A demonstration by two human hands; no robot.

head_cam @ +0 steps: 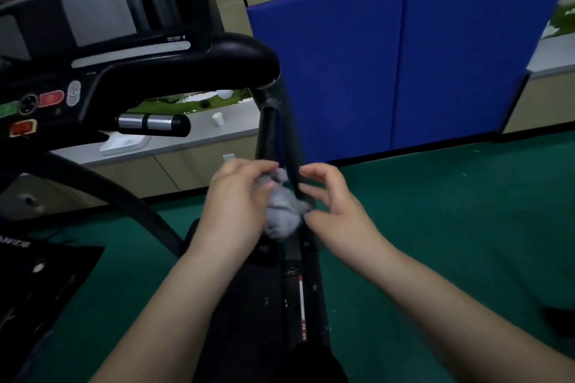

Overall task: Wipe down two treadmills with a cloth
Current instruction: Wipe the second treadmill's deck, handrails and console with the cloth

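Step in hand: judged from the pose, the cloth is being bunched or refolded between both hands before it goes back on the treadmill's right upright
Doing it well: gather the loose ends into one firm pad with a fresh face outward, then wrap it round the post so each stroke covers the whole bar; run along the bar's length and keep the free hand off the wiped part
Left hand (238, 196): fingers curled round the upper part of the cloth, thumb side pressed into it
Right hand (331, 204): fingers bent and slightly apart, fingertips pinching the lower right edge of the cloth
Cloth (281, 216): small, pale grey, crumpled into a soft lump; held in the air between the two hands, right in front of the lower stretch of the post
Upright post (270, 130): black and glossy, sloping down from the curved handrail (199, 67) to the deck; whether the cloth touches it cannot be told
Console (93, 15): dark, with grey screens and red and green buttons, up at the left
Floor (451, 227): green
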